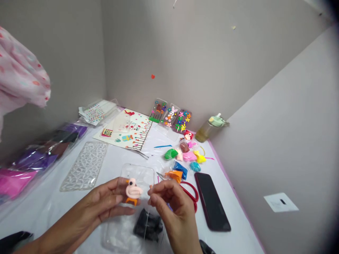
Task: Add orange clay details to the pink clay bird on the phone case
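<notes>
My left hand [106, 199] grips a clear phone case [144, 171] from its left side, thumb in front and fingers behind. On the case sits a pale pink clay duck [134, 191] with a black eye, an orange beak and orange feet. My right hand [173, 203] is at the case's right edge, thumb and forefinger pinched together; what lies between them, if anything, is too small to make out. Below the hands, a packet of black clay [148, 225] lies beside a clear plastic tray [113, 236], partly hidden.
Red-handled scissors [196, 197] and a black phone [212, 202] lie to the right. Behind are several coloured clay packets [189, 156], decorated phone cases [171, 115] and a bottle [209, 128]. A patterned clear case [86, 165] and bagged clay [39, 155] lie left.
</notes>
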A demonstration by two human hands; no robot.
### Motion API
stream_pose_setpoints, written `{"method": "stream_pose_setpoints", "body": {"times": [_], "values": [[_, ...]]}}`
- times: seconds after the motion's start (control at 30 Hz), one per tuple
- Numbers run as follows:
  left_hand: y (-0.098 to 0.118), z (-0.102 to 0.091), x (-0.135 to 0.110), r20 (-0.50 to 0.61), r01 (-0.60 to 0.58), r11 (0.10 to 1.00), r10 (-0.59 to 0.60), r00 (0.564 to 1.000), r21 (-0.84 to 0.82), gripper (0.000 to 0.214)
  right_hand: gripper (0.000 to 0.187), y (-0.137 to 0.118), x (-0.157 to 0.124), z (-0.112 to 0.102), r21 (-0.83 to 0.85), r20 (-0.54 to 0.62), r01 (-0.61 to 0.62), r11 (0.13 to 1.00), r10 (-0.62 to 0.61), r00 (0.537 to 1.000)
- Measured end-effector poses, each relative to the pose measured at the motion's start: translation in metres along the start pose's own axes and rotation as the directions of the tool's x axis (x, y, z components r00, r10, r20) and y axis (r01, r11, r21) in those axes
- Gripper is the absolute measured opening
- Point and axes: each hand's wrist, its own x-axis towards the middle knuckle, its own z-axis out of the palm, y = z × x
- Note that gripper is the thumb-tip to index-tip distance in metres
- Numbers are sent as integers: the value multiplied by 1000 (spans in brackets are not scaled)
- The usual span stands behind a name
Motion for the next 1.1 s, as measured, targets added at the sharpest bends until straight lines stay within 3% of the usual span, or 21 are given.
{"method": "stream_pose_setpoints", "body": {"times": [0.13,0.27,0.33,0.4,0.47,0.5,0.53,0.6,0.67,0.73,0.8,0.93,1.1], "values": [[-2,-4,0,-17,4,1000,-4,1000,-14,32,17,-2,2,-2,154,80,-154,976,143,986],[-1,-4,1,27,-12,1000,12,1000,6,28,40,1,4,0,352,304,-364,863,262,916],[-1,-6,2,64,-17,999,15,998,36,31,39,2,5,1,383,370,-421,822,281,886],[-3,-9,4,38,-53,993,49,998,108,41,33,3,4,2,370,364,-423,828,290,885],[-6,-14,5,-67,-165,946,190,979,281,49,24,2,2,5,328,272,-351,877,269,924],[-7,-16,5,-117,-252,876,325,939,412,47,19,1,0,6,295,206,-289,911,235,950],[-7,-16,3,-125,-344,754,487,864,559,41,13,-1,-2,8,251,135,-210,945,181,974],[-3,-13,-2,25,-474,366,770,637,801,21,8,-4,-5,10,127,22,-34,991,31,999],[5,-2,-10,287,-497,-52,866,409,866,22,13,-8,-9,13,-3,-29,127,992,-127,992],[15,12,-15,460,-464,-296,838,294,835,29,20,-10,-11,16,-105,-45,255,961,-260,964],[22,24,-16,536,-439,-395,801,265,807,31,27,-11,-12,17,-169,-50,348,922,-361,931],[23,34,-11,572,-411,-440,769,287,798,27,37,-11,-14,18,-242,-26,441,864,-460,887],[12,40,-6,483,-420,-348,831,276,838,19,36,-10,-15,20,-292,-30,480,827,-510,860]]}}
